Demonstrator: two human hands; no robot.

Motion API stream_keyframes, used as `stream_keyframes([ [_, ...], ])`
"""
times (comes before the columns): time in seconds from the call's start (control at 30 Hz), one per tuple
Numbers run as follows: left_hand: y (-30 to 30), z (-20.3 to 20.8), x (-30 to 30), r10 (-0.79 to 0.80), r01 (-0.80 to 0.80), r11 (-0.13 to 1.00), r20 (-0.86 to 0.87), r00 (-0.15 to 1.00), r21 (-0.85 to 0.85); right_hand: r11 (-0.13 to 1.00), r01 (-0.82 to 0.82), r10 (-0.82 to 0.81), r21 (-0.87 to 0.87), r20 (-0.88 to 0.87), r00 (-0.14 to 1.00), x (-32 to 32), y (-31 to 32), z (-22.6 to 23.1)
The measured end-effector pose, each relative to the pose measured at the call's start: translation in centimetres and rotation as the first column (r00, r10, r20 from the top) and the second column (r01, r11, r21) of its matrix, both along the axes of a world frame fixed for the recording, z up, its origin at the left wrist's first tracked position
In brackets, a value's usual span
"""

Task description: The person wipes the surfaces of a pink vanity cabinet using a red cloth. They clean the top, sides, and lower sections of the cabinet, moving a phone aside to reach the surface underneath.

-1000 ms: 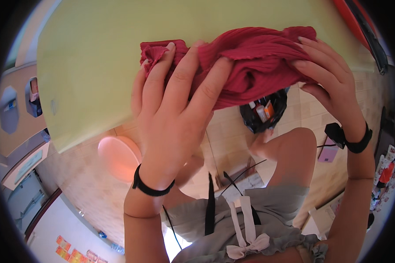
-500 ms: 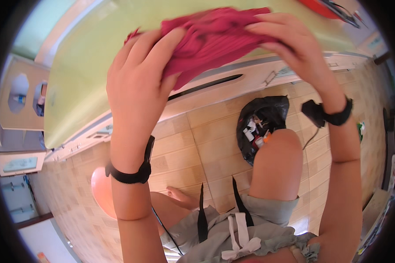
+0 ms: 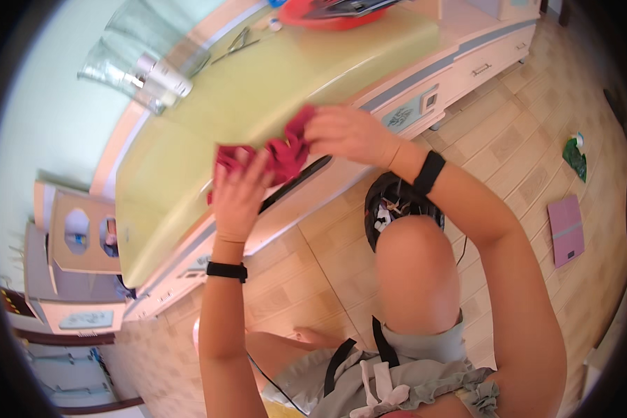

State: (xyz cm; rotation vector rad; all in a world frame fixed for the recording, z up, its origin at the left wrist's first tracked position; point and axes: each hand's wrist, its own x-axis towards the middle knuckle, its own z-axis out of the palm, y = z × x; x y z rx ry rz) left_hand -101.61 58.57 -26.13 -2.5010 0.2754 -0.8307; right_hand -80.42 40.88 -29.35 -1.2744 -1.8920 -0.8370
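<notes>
A crumpled crimson cloth (image 3: 285, 159) is stretched between my two hands over the front edge of the pale yellow-green cabinet top (image 3: 164, 184). My left hand (image 3: 238, 198) is at the cloth's left end, its fingers laid over the fabric and its thumb side toward the middle. At the upper right end, my right hand (image 3: 348, 136) pinches the cloth between thumb and fingers. Folds hide the cloth's full shape, and motion blurs it a little. Black bands circle both wrists.
A red basin (image 3: 306, 15) with dark flat things stands on the far cabinet top, near a metal tool (image 3: 238, 43). Glassware (image 3: 111, 66) and a white container (image 3: 166, 78) line the wall side. A black rubbish bag (image 3: 373, 202) stands by my knee; a pink scale (image 3: 566, 230) lies on the floor.
My view has swung, bringing the glassware, the basin and the scale into sight. Both hands have come lower and closer in, and the cloth is now more bunched.
</notes>
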Motion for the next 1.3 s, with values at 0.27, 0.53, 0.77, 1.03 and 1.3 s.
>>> stream_keyframes([
  [0.27, 0.4, -7.8, 5.6, 0.179, -0.113, 0.969, -0.315, 0.932, 0.218, 0.989, 0.145, -0.148, 0.035, 0.074, 0.986, 6.4, 0.4, -11.2],
  [0.53, -1.5, -10.7, 11.9, 0.111, -0.003, 0.892, -0.212, 0.971, 0.452, 0.910, 0.412, -0.413, 0.043, 0.029, 0.910, 11.8, -4.7, -13.3],
  [0.77, -8.2, -8.6, 21.0, -0.067, 0.097, 0.988, -0.234, 0.970, 0.121, 0.797, 0.544, -0.540, -0.262, -0.713, 0.447, 9.9, -6.8, -13.6],
  [1.03, -7.6, -6.6, 20.1, -0.134, 0.106, 0.986, -0.241, 0.961, -0.127, 0.702, 0.663, -0.670, -0.259, -0.557, 0.491, 4.1, -1.1, -17.3],
  [1.3, -8.6, -5.2, 19.1, 0.007, -0.097, 0.897, -0.207, 0.978, -0.430, 0.856, 0.517, -0.296, -0.006, -0.826, 0.479, 9.4, -7.7, -11.1],
])
